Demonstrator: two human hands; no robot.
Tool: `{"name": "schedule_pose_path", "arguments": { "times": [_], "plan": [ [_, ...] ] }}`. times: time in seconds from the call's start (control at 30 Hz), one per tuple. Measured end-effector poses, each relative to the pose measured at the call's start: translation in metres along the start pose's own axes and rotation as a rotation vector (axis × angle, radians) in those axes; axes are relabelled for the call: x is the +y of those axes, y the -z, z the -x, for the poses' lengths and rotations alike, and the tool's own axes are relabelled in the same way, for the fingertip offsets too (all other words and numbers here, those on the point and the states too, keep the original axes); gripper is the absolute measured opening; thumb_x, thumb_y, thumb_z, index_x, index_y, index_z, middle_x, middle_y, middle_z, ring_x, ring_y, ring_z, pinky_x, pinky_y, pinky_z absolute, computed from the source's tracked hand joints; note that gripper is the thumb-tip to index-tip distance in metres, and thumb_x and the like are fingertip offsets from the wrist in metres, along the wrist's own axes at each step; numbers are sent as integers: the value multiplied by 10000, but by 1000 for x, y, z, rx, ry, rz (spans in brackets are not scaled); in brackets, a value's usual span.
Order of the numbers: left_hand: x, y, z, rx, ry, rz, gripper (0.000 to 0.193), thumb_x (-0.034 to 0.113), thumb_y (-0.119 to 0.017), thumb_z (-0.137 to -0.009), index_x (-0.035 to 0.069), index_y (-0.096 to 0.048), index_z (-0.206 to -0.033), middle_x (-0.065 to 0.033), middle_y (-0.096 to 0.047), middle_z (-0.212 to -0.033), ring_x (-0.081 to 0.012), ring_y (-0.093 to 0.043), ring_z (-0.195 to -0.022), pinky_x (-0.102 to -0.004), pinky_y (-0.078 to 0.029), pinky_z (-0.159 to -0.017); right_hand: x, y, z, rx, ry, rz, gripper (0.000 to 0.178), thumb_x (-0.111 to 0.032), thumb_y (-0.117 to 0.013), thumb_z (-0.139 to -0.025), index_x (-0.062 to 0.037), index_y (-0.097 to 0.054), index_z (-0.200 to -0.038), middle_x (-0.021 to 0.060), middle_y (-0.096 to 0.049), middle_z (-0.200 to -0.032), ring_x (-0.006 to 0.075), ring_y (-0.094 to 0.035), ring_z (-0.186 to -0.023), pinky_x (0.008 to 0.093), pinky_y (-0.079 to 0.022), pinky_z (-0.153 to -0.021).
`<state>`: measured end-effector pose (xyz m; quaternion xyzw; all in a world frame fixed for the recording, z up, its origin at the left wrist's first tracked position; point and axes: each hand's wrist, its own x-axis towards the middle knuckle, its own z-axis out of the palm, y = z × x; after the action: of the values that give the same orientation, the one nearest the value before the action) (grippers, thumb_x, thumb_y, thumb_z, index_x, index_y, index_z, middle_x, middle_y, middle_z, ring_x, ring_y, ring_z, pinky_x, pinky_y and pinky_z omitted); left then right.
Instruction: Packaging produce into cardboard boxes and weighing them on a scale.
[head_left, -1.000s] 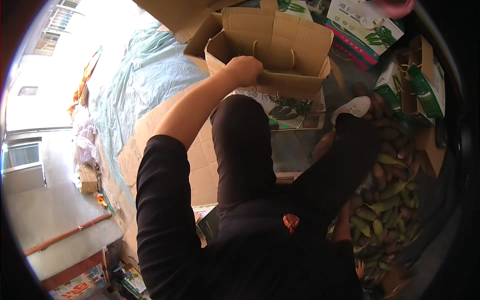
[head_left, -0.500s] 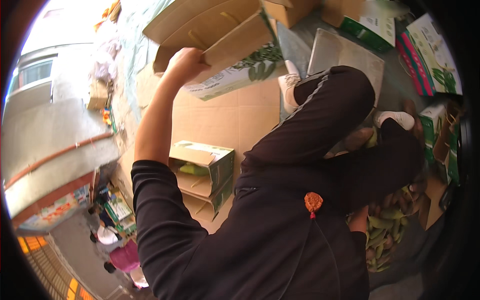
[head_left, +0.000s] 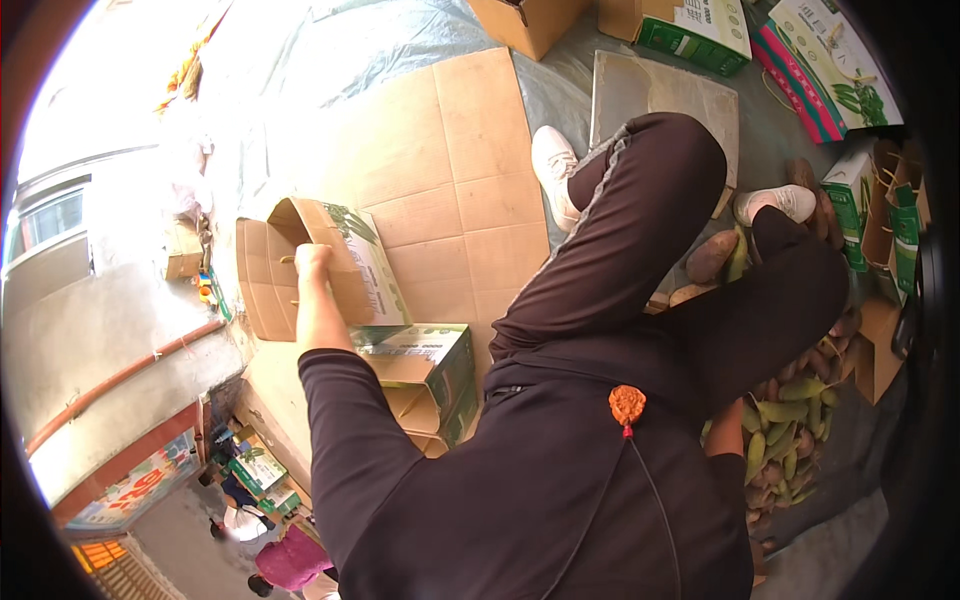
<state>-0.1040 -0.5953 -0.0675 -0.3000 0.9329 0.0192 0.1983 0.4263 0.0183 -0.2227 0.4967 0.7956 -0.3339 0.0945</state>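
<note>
My left hand (head_left: 312, 262) is closed on a printed cardboard box (head_left: 362, 262) on the left. This box is tilted, with its open side and brown flaps toward the left, and tan cord handles show by my fingers. Close beside it is another printed green and white box (head_left: 452, 362), on top of a similar one. On the right, only my right wrist (head_left: 727, 430) shows below my thigh, and the leg hides the hand. Near that wrist lies a heap of green, pod-like produce (head_left: 785, 440) with brown roots among it.
A flattened cardboard sheet (head_left: 470, 170) covers the ground ahead. Beyond my feet are a grey board (head_left: 665, 95) and several printed boxes (head_left: 695, 40). More boxes (head_left: 850, 205) line the right. Several people (head_left: 290, 555) and stacked boxes (head_left: 258, 468) appear at the lower left.
My left hand has brought the cardboard box down and to the left, beside the stacked boxes. The flattened sheet is uncovered. The view has shifted slightly.
</note>
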Motion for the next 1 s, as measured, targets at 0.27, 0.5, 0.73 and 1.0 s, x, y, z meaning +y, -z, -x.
{"name": "schedule_pose_path", "arguments": {
  "times": [0.27, 0.5, 0.73, 1.0],
  "plan": [
    [3, -34, 69, -191, -133, 468, 256, 156, -552, -831, -76, -634, -903, -211, -653, -789, -197, -665, -634, -325, -537, -595, -27, -5, -31, 81, 87, 95, 489, -367, -509, -866, 2, -521, -1187, 144, -586, -1092, 258, -564, -991, 362, -449, -826],
    [-59, -16, 113, -429, -468, -144, 633, 530, -680, -708, -31, -643, -998, -210, -652, -959, -280, -631, -927, -362, -482, -814, -18, -2, -44, 195, 103, 129, 496, -369, -511, -864, 2, -515, -1194, 147, -581, -1104, 258, -559, -1003, 361, -445, -837],
    [-48, -65, 136, -132, -124, 286, 560, 419, -686, -768, -67, -586, -1029, -156, -643, -822, -235, -614, -718, -358, -499, -601, 8, 24, -33, 396, 11, 149, 504, -372, -513, -862, 2, -510, -1201, 150, -576, -1115, 258, -554, -1015, 360, -440, -849],
    [-19, -76, 44, -53, -242, 555, 472, 321, -714, -752, -34, -599, -1041, -101, -644, -913, -205, -619, -757, -336, -515, -632, 46, 45, 14, 651, -179, 181, 513, -374, -515, -860, 2, -504, -1209, 154, -569, -1128, 258, -549, -1029, 358, -436, -862]
  ]
}}
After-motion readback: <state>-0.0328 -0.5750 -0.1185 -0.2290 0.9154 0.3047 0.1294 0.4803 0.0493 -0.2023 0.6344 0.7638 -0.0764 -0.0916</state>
